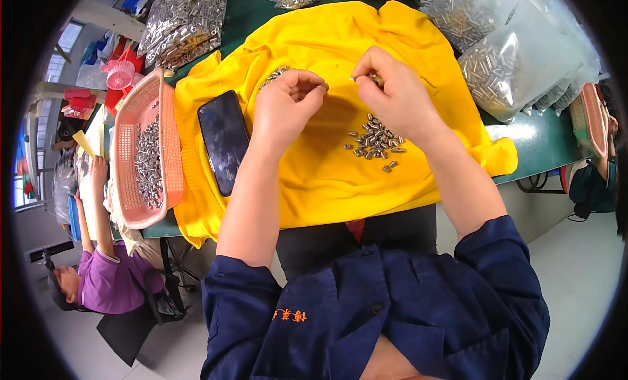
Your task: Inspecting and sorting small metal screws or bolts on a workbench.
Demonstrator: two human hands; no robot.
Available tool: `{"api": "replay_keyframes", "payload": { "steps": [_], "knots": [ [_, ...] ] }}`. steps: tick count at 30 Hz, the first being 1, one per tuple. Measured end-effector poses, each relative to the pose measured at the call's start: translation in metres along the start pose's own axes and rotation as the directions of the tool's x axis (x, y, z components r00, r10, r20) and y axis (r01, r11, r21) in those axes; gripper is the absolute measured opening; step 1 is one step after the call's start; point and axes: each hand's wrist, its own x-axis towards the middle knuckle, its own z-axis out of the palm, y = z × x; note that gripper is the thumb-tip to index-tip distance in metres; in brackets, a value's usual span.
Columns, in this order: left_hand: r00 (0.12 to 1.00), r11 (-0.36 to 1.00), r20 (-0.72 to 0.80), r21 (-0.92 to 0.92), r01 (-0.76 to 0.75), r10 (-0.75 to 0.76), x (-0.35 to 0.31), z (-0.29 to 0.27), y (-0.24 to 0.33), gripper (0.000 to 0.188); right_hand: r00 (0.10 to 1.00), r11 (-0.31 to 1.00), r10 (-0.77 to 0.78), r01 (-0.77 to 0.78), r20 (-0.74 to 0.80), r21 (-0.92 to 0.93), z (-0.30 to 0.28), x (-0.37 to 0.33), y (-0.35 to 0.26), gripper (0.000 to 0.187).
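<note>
Over a yellow cloth, both of my hands are raised with a small gap between them. My left hand is closed, thumb and fingers pinched; a tiny dark spot shows at the fingertips, too small to name. My right hand is closed too, with a small silvery metal part sticking out at its fingertips. Its curled fingers partly hide something else in the palm. Below the right hand lies a loose pile of small metal cylinders. Another heap of metal parts is partly hidden behind my left hand.
A black phone lies left of my left forearm. Beside it stands a pink basket of small metal parts. Bags of metal parts sit at the back left and right. A person in purple works at far left.
</note>
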Motion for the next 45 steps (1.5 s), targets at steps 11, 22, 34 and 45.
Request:
{"api": "replay_keyframes", "payload": {
  "steps": [11,22,34,45],
  "knots": [
    [0.969,0.811,0.231,-0.548,0.205,-0.088,-0.006,0.001,-0.001,0.017,0.979,0.944,0.127,-0.169,0.160,0.282,-0.004,0.000,0.002,0.007],
    [0.965,0.742,0.261,-0.642,0.195,-0.027,-0.002,0.005,-0.002,0.015,0.974,0.937,0.119,-0.175,0.194,0.303,-0.006,0.003,-0.005,0.005],
    [0.989,0.869,0.146,-0.491,0.065,0.009,-0.009,0.008,-0.001,0.010,0.994,0.997,-0.074,0.075,0.081,-0.005,0.004,-0.008,-0.007,0.007],
    [0.922,0.973,0.359,0.220,0.066,-0.143,-0.022,0.027,0.015,0.015,0.994,0.999,-0.019,0.023,-0.108,0.038,-0.013,0.003,0.005,0.004]
  ]
}}
